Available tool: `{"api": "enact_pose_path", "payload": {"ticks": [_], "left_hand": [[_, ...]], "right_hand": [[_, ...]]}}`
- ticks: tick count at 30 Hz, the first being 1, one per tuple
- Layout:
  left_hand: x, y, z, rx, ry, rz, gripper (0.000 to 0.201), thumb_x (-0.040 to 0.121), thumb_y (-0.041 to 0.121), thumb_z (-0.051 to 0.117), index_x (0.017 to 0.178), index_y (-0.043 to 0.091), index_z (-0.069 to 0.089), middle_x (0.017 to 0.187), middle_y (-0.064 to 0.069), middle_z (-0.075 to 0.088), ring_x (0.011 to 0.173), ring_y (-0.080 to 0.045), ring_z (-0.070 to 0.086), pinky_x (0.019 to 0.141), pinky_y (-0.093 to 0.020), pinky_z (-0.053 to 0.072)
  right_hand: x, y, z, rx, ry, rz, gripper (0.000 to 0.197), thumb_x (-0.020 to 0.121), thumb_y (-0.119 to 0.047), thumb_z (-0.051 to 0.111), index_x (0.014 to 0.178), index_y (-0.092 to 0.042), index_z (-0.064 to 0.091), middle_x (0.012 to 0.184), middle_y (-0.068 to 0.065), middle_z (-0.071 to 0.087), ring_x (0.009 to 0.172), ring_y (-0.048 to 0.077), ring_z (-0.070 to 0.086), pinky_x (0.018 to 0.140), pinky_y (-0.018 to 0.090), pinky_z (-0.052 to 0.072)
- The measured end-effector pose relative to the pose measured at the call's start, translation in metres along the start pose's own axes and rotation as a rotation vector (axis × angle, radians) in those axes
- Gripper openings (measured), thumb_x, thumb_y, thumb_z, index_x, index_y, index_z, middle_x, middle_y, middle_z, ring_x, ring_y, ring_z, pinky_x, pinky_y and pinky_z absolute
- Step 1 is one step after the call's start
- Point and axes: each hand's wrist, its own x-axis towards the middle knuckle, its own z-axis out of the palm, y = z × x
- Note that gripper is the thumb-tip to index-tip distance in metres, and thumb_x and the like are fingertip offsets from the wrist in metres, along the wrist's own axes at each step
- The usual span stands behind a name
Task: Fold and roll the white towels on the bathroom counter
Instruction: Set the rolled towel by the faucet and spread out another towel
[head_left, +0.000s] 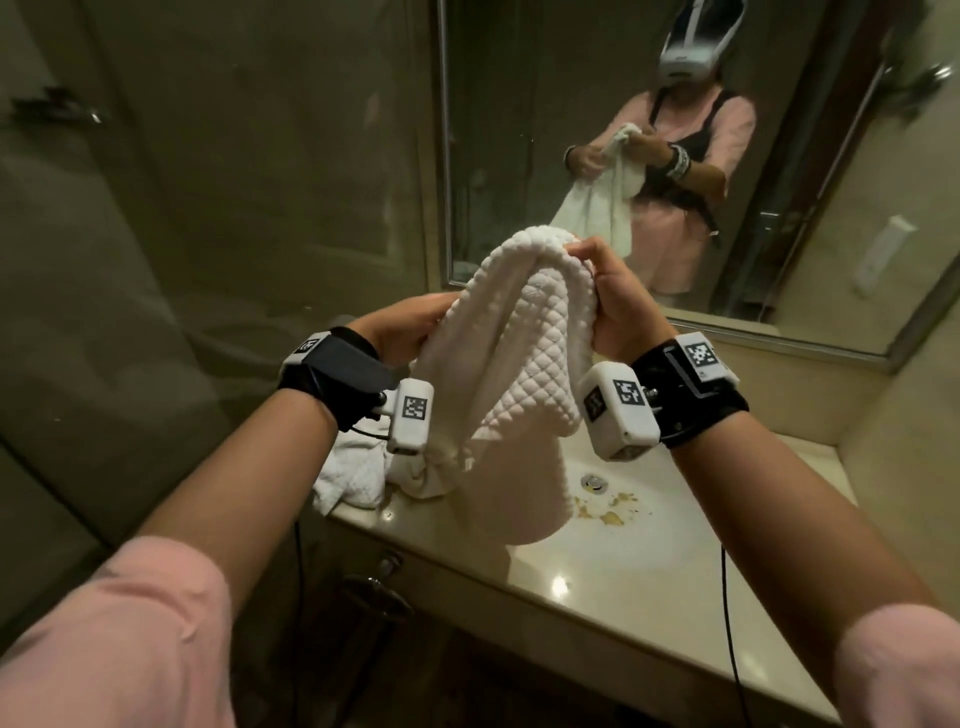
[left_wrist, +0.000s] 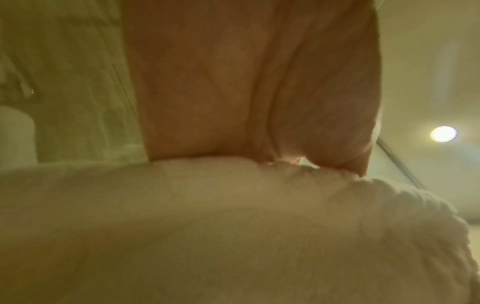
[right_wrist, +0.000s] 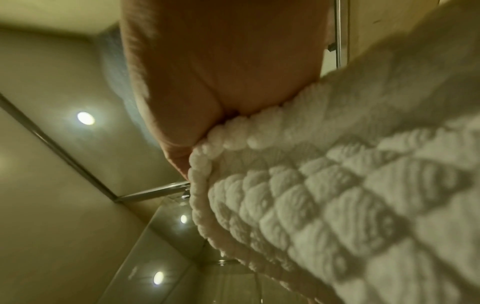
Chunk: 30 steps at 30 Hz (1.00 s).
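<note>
quilted towel (head_left: 511, 364) draped above the sink (head_left: 639, 525) | left hand (head_left: 402, 332) grips it at 9 o'clock, right hand (head_left: 618, 306) pinches at 3 | only head view shows spare towels (head_left: 358, 473) on the counter (head_left: 613, 597)

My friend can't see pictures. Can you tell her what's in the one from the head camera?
Two hands hold up a white quilted towel over a beige bathroom sink: the left hand grips its left side and the right hand pinches its top. More crumpled white towels lie on the beige counter, and a wall mirror reflects the person.
</note>
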Motion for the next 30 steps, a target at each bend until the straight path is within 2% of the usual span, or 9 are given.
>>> {"api": "enact_pose_path", "payload": {"ticks": [3, 6, 12, 14, 16, 19, 23, 27, 30], "left_hand": [[-0.012, 0.015, 0.020, -0.042, -0.078, 0.047, 0.043, 0.100, 0.037, 0.041, 0.123, 0.004, 0.058, 0.124, -0.013, 0.061, 0.111, -0.021, 0.059, 0.098, -0.038, 0.045], [-0.026, 0.033, 0.039, -0.024, -0.120, 0.113, 0.042, 0.100, 0.036, 0.042, 0.121, 0.004, 0.059, 0.123, -0.014, 0.061, 0.110, -0.022, 0.059, 0.099, -0.039, 0.044], [-0.036, 0.053, 0.065, -0.088, -0.308, 0.185, 0.039, 0.101, 0.022, 0.029, 0.095, 0.010, 0.065, 0.086, -0.001, 0.069, 0.081, -0.011, 0.065, 0.078, -0.025, 0.053], [-0.036, 0.055, 0.069, -0.136, -0.400, 0.189, 0.047, 0.097, 0.019, 0.031, 0.071, 0.016, 0.070, 0.068, 0.004, 0.067, 0.065, -0.006, 0.062, 0.066, -0.019, 0.052], [-0.038, 0.055, 0.070, -0.186, -0.439, 0.169, 0.041, 0.091, 0.021, 0.036, 0.064, 0.015, 0.066, 0.063, 0.002, 0.063, 0.059, -0.007, 0.059, 0.061, -0.019, 0.050], [-0.041, 0.055, 0.069, -0.213, -0.456, 0.112, 0.024, 0.084, 0.028, 0.043, 0.079, 0.008, 0.055, 0.070, -0.004, 0.059, 0.062, -0.012, 0.057, 0.059, -0.022, 0.050], [-0.041, 0.048, 0.074, -0.189, -0.495, 0.109, 0.043, 0.099, 0.023, 0.033, 0.075, 0.011, 0.067, 0.065, 0.001, 0.066, 0.059, -0.008, 0.063, 0.053, -0.017, 0.050], [-0.047, 0.042, 0.090, -0.073, -0.544, 0.166, 0.030, 0.101, 0.026, 0.037, 0.109, 0.012, 0.062, 0.091, 0.004, 0.072, 0.083, -0.006, 0.067, 0.072, -0.020, 0.055], [-0.046, 0.040, 0.098, -0.001, -0.594, 0.136, 0.038, 0.100, 0.033, 0.041, 0.125, 0.009, 0.057, 0.116, -0.007, 0.066, 0.103, -0.017, 0.063, 0.090, -0.031, 0.052]], "right_hand": [[-0.026, -0.016, 0.009, 0.017, 0.010, -0.057, 0.039, 0.078, -0.028, 0.049, 0.105, -0.002, 0.062, 0.084, 0.011, 0.068, 0.078, 0.021, 0.065, 0.074, 0.030, 0.053], [-0.050, -0.030, 0.014, 0.007, 0.033, -0.109, 0.034, 0.084, -0.028, 0.044, 0.097, -0.004, 0.064, 0.080, 0.010, 0.068, 0.076, 0.021, 0.064, 0.072, 0.030, 0.052], [-0.089, -0.048, 0.020, -0.062, 0.098, -0.192, 0.034, 0.085, -0.025, 0.044, 0.089, -0.005, 0.071, 0.078, 0.010, 0.070, 0.071, 0.020, 0.066, 0.066, 0.026, 0.055], [-0.096, -0.049, 0.022, -0.122, 0.166, -0.228, 0.030, 0.085, -0.022, 0.046, 0.095, -0.005, 0.068, 0.079, 0.010, 0.070, 0.072, 0.021, 0.065, 0.067, 0.027, 0.055], [-0.101, -0.048, 0.026, -0.205, 0.235, -0.268, 0.028, 0.086, -0.020, 0.047, 0.102, -0.006, 0.064, 0.082, 0.010, 0.070, 0.075, 0.021, 0.065, 0.069, 0.030, 0.054], [-0.112, -0.047, 0.035, -0.308, 0.318, -0.340, 0.020, 0.089, -0.012, 0.045, 0.086, -0.013, 0.064, 0.079, 0.006, 0.068, 0.070, 0.017, 0.065, 0.063, 0.028, 0.053], [-0.127, -0.040, 0.036, -0.471, 0.406, -0.349, 0.015, 0.075, -0.018, 0.059, 0.087, -0.012, 0.054, 0.085, 0.010, 0.059, 0.073, 0.019, 0.056, 0.061, 0.028, 0.046], [-0.147, -0.027, 0.032, -0.558, 0.510, -0.313, 0.011, 0.077, -0.011, 0.057, 0.074, -0.018, 0.049, 0.073, 0.000, 0.056, 0.061, 0.007, 0.051, 0.051, 0.018, 0.044], [-0.162, -0.021, 0.027, -0.637, 0.560, -0.271, 0.015, 0.073, -0.015, 0.065, 0.074, -0.019, 0.050, 0.075, 0.003, 0.056, 0.062, 0.008, 0.051, 0.051, 0.018, 0.045]]}}
